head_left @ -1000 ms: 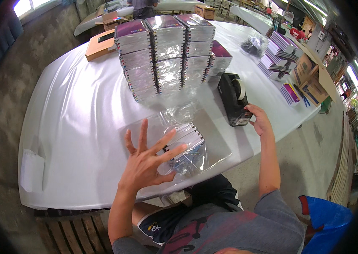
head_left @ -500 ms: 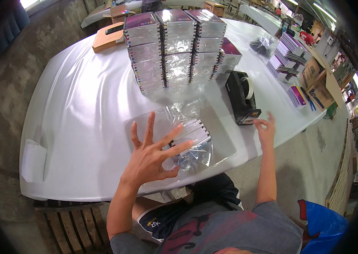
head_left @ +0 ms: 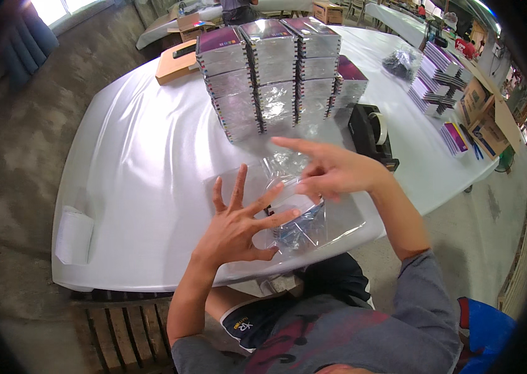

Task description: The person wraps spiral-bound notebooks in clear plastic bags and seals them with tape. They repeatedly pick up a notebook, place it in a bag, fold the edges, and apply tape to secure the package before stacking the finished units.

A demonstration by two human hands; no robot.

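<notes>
A small bundle of booklets [head_left: 306,218] in clear plastic film [head_left: 285,167] lies near the table's front edge, partly hidden by my hands. My left hand [head_left: 238,221] is spread wide at the bundle's left side, its index finger and thumb reaching over the bundle. Above its far right side hovers my right hand [head_left: 341,169], index finger stretched out to the left, thumb apart and the other fingers curled. No tape can be made out on its fingers. Right of it stands a black tape dispenser [head_left: 369,134] with a pale roll.
Tall stacks of wrapped purple-topped booklets [head_left: 269,87] stand behind the bundle. Loose booklet piles [head_left: 438,81] and a cardboard box [head_left: 491,124] are at the right. A white folded stack [head_left: 75,237] sits far left; a flat brown carton [head_left: 173,65] lies behind.
My right hand has left the front of the tape dispenser and swung left over the bundle, its pinch opening into an extended index finger. My left hand stays spread at the bundle.
</notes>
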